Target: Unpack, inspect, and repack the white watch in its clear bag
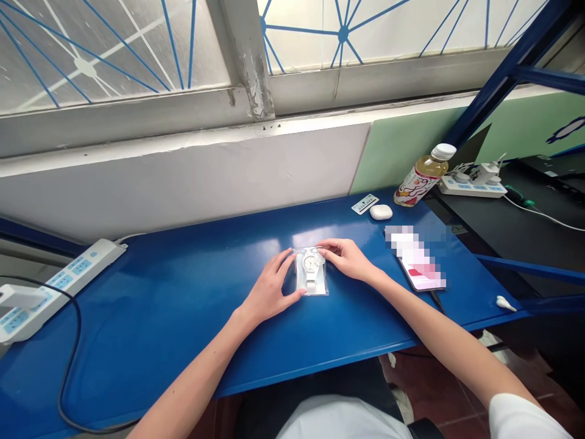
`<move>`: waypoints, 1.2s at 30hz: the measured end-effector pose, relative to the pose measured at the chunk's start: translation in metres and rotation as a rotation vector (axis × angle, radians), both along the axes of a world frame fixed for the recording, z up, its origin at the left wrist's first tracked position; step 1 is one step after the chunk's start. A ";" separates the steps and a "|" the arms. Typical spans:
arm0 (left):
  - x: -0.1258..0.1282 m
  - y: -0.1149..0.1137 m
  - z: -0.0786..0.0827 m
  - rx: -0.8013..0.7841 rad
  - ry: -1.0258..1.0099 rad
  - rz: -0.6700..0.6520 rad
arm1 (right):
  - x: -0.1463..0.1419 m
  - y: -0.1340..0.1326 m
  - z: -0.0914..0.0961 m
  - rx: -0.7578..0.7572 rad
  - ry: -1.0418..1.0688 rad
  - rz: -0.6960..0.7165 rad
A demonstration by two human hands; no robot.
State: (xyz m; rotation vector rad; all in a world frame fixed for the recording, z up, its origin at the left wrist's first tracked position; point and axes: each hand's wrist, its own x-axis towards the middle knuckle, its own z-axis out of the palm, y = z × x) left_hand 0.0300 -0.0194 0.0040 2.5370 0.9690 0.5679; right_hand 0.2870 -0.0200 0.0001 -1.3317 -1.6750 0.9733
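Note:
A white wristwatch sealed in a small clear plastic bag (311, 275) lies flat on the blue table (183, 305). My left hand (270, 291) rests on the bag's left edge, thumb at its lower corner and fingers along its side. My right hand (348, 258) pinches the bag's top right corner with its fingertips. Both hands grip the bag against the tabletop.
A phone (418, 263) lies to the right of my hands, with a white earbud case (381, 211), a small card (364, 203) and a drink bottle (424, 176) behind it. One power strip (50, 289) with a black cable sits at far left, another power strip (475, 183) at far right.

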 end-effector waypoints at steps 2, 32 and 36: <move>0.000 0.001 0.000 0.002 0.025 -0.007 | 0.000 -0.002 -0.001 0.113 -0.166 0.029; 0.008 0.012 -0.012 0.143 0.024 0.242 | 0.018 -0.011 0.013 0.231 -0.543 0.413; 0.010 0.013 -0.014 0.188 0.041 0.243 | 0.004 -0.016 0.013 0.282 -0.556 0.320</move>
